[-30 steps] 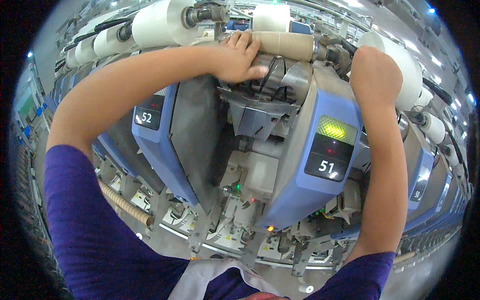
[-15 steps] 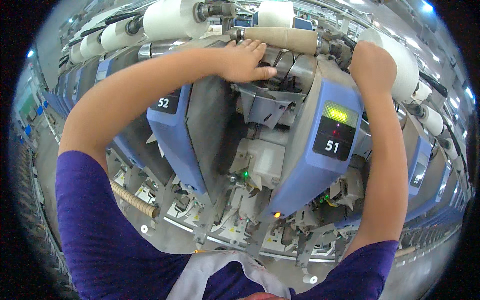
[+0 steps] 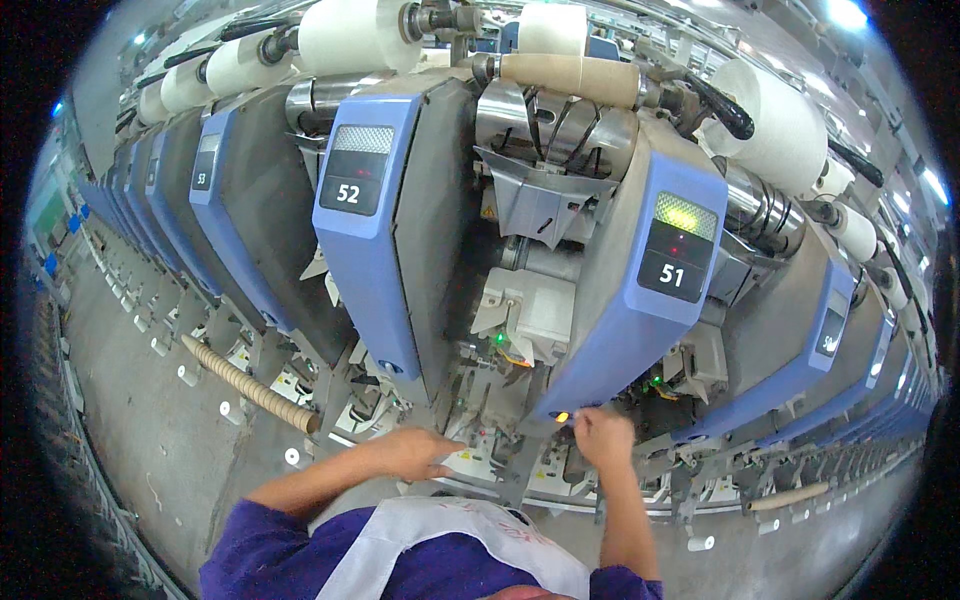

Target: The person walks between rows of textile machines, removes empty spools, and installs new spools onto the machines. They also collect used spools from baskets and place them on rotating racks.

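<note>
My left hand (image 3: 415, 455) is low in front of the machine, fingers loosely stretched toward the right and nothing seen in it. At the lower tip of a blue winding unit cover (image 3: 641, 315), my right hand (image 3: 604, 438) is curled, its fingers at or very near a lit yellow button (image 3: 562, 416). Slight blur hides whether they touch it. Above, a tan paper cone (image 3: 570, 78) with no white yarn on it lies in its holder over the grooved metal drum (image 3: 555, 125). A green light glows on the cover.
Neighbouring blue units (image 3: 370, 230) line both sides, with white yarn packages (image 3: 360, 35) on top. A black handle (image 3: 728, 112) juts out right of the cone. A ribbed beige tube (image 3: 250, 385) sticks out at lower left. Grey floor (image 3: 150, 440) runs along the machine.
Both hands have come down from the top: the left from the drum and cone, the right from beside the cone holder. The black handle now shows where the right hand was.
</note>
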{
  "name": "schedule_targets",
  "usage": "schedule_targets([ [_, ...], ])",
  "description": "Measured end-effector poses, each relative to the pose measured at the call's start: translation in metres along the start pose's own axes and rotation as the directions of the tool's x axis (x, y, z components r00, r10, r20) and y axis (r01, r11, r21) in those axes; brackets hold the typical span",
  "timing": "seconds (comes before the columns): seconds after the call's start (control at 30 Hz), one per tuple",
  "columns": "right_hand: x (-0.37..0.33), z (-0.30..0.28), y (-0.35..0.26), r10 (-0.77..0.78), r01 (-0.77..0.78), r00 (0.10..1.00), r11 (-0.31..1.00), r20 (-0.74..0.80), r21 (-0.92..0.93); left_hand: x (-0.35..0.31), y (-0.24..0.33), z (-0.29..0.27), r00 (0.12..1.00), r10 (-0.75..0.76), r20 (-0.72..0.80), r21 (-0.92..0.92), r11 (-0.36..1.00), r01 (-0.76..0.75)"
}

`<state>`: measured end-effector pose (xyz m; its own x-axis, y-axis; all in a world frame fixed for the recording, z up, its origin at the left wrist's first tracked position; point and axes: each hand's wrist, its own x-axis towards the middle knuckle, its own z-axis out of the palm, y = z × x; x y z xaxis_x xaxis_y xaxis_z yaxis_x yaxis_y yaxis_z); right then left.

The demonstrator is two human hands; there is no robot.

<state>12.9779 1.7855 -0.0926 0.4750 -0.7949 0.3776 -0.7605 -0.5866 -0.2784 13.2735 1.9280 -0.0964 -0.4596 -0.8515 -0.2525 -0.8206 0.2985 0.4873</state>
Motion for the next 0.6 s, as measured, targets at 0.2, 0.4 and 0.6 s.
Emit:
schedule_targets([
  [0.2, -0.014, 0.071, 0.009, 0.252, -0.249, 0.962, 0.968, 0.103, -0.041, -0.004, 0.010, 0.040, 0.991, 0.003, -0.136, -0.126, 0.992, -0.020],
  [0.4, -0.014, 0.078, 0.017, 0.141, -0.130, 0.982, 0.987, 0.124, -0.091, -0.020, 0.011, 0.041, 0.996, -0.069, -0.050, -0.118, 0.991, 0.063],
  [0.6, -0.029, 0.111, 0.028, 0.448, -0.546, 0.829, 0.514, 0.336, 0.662, -0.017, 0.019, 0.052, 0.997, -0.066, -0.048, -0.223, 0.973, 0.054],
])
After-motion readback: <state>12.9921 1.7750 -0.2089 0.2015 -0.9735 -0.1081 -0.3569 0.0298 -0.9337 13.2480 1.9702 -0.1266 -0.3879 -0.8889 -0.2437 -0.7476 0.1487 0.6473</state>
